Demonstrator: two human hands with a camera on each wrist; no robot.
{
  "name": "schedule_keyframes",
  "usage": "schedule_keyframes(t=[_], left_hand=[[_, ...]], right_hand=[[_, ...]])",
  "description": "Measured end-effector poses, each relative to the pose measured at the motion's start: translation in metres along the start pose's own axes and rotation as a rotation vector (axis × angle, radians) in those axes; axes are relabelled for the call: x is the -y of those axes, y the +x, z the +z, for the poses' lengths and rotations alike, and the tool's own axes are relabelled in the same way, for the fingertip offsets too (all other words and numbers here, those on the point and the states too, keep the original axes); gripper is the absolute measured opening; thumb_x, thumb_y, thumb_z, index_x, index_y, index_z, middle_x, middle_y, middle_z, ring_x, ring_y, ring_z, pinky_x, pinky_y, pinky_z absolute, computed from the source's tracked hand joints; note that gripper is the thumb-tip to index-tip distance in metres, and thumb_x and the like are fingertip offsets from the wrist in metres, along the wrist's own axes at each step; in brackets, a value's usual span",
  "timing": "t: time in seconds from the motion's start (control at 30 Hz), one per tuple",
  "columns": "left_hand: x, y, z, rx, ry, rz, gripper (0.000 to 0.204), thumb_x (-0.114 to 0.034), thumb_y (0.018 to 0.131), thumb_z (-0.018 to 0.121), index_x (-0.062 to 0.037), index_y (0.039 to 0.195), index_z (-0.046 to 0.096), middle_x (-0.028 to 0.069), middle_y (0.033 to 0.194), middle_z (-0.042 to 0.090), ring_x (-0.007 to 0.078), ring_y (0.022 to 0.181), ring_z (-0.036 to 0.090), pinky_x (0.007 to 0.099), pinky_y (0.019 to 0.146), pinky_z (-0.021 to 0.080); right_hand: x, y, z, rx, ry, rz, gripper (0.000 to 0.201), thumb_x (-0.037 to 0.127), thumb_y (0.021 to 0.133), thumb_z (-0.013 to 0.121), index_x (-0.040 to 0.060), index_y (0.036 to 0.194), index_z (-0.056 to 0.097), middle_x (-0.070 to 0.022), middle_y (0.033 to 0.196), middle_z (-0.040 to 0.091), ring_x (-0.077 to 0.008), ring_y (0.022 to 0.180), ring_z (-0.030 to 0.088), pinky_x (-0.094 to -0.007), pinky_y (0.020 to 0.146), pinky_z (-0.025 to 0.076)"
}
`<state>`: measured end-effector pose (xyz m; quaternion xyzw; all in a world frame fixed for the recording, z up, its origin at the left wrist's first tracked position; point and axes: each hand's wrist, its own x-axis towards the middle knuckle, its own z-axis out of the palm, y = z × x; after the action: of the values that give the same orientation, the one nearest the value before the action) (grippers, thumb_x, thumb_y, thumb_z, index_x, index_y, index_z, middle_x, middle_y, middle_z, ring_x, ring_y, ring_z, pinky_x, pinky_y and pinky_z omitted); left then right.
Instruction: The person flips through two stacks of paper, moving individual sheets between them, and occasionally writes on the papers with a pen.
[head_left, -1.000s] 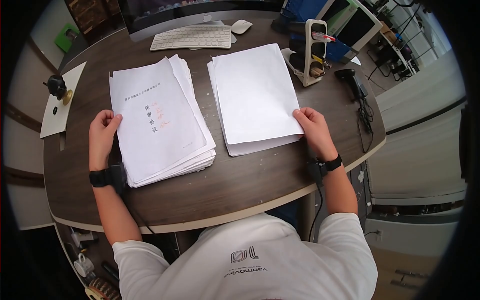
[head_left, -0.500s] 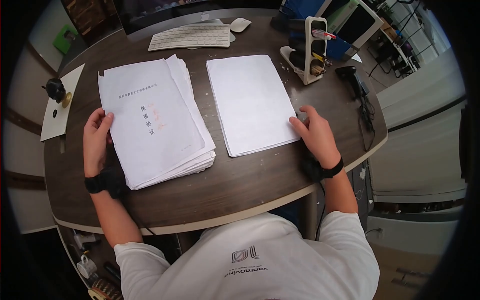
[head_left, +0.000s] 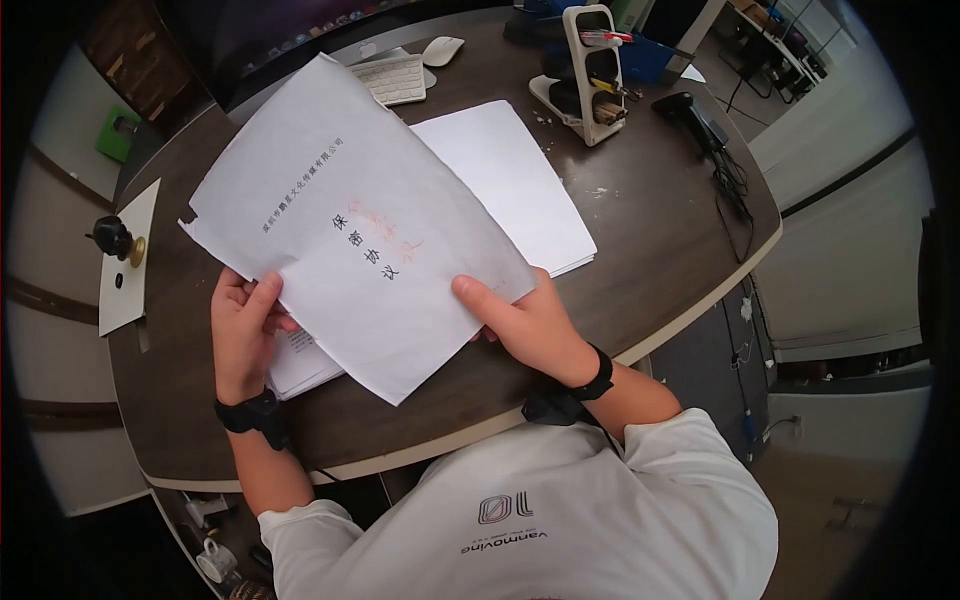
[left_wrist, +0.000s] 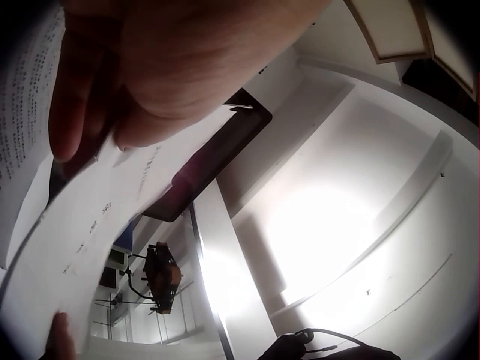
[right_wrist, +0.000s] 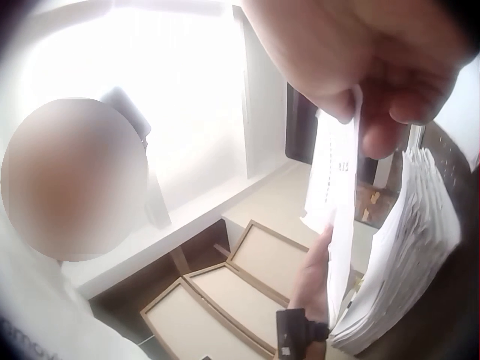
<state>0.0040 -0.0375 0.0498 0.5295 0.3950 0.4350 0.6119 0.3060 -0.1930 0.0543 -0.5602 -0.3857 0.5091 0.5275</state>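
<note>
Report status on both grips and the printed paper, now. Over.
Left grip, right grip: both holding the printed paper by its edges. Paper tilted, held above the paper stack. Nothing visibly in the way.

Both hands [right_wrist: 367, 64] [right_wrist: 309, 276] at a raised printed sheet [right_wrist: 335, 161]; a thick paper stack [right_wrist: 411, 251] near it

White printed T-shirt [head_left: 620, 500], black wristbands [head_left: 250, 413], apparently cabled

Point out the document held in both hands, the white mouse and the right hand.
Document [head_left: 350, 252]: head view, middle of its printed face.
White mouse [head_left: 443, 51]: head view, middle of its top.
Right hand [head_left: 538, 325]: head view, back of the hand.
</note>
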Motion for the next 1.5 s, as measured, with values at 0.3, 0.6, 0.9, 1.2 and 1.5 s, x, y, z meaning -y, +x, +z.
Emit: schedule_keyframes(t=[0.3,0.6,0.9,1.2,1.5], left_hand=[[0.004,-0.002,0.010,0.027,0.011,-0.070,0.033,-0.017,0.104,0.071,0.0033,0.130,0.062,0.0077,0.095,0.074,0.0104,0.072,0.070,0.0232,0.060,0.059],[0.014,0.021,-0.041,-0.437,0.974,0.105,0.045,-0.032,0.094,0.083,0.0008,0.121,0.066,0.0042,0.092,0.059,0.0158,0.081,0.056,0.0335,0.074,0.052],[0.025,0.029,-0.060,-0.387,0.831,0.019,0.057,-0.020,0.089,0.087,0.0038,0.133,0.061,-0.0004,0.081,0.057,0.0094,0.072,0.055,0.0271,0.066,0.049],[0.026,0.032,-0.067,-0.407,0.474,0.068,0.043,-0.009,0.097,0.079,0.0058,0.133,0.061,0.0006,0.083,0.064,0.0059,0.075,0.058,0.0222,0.067,0.047],[0.015,0.028,-0.075,-0.389,0.801,0.138,0.029,-0.018,0.100,0.077,0.0063,0.113,0.069,-0.0008,0.083,0.066,0.0050,0.075,0.055,0.0231,0.067,0.046]], right_hand=[[-0.009,-0.020,-0.061,0.055,0.133,0.142,0.021,0.017,0.109,0.064,-0.0022,0.115,0.070,-0.0079,0.093,0.074,-0.0101,0.070,0.068,-0.0227,0.057,0.050],[-0.030,-0.021,-0.134,-0.313,0.414,-0.003,0.016,0.017,0.110,0.063,0.0011,0.107,0.064,-0.0070,0.089,0.072,-0.0120,0.069,0.069,-0.0248,0.059,0.054],[-0.032,-0.005,-0.118,-0.278,0.310,0.100,0.019,0.018,0.111,0.063,-0.0007,0.113,0.065,-0.0092,0.095,0.074,-0.0128,0.075,0.072,-0.0264,0.067,0.061],[-0.031,-0.001,-0.109,-0.288,0.190,0.146,0.021,0.018,0.111,0.063,-0.0021,0.116,0.065,-0.0102,0.098,0.075,-0.0129,0.074,0.072,-0.0258,0.065,0.061],[-0.016,-0.020,-0.093,-0.456,-0.210,0.059,0.077,0.015,0.105,0.069,0.0034,0.168,0.026,-0.0055,0.082,0.069,-0.0081,0.061,0.061,-0.0226,0.052,0.047]])
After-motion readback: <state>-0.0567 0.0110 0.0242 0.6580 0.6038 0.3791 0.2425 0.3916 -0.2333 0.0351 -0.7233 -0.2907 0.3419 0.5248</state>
